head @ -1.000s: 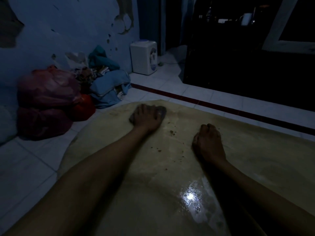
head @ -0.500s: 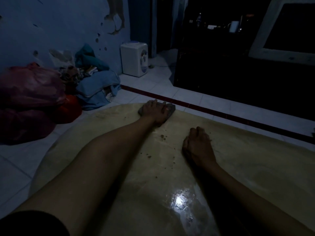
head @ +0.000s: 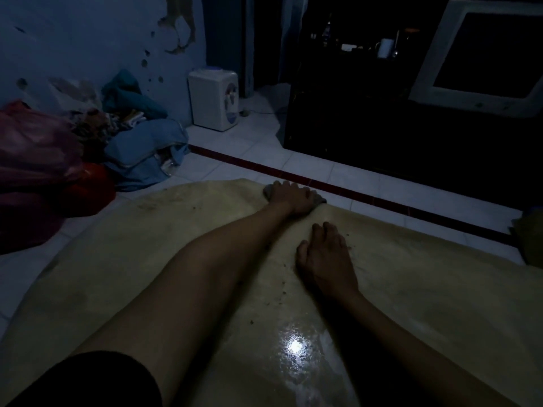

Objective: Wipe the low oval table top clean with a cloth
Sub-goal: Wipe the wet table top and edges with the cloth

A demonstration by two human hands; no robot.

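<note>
The low oval table top (head: 147, 259) is pale yellow and glossy, with a bright light glare near me. Dark crumbs (head: 282, 279) lie scattered between my arms. My left hand (head: 292, 198) is stretched to the far edge of the table and holds a small grey cloth (head: 318, 200) down under its curled fingers; only the cloth's ends show on either side of the hand. My right hand (head: 326, 259) rests on the table just behind the left wrist, fingers loosely bent and holding nothing.
The room is dim. On the tiled floor at the left lie red and pink bags (head: 38, 160) and a heap of blue clothes (head: 147, 148). A white water dispenser (head: 214, 99) stands by the wall. A dark cabinet (head: 411, 127) rises beyond the red floor strip (head: 367, 195).
My left hand has slid the cloth away from me and to the right, out to the table's far edge. My right hand has stayed resting on the table.
</note>
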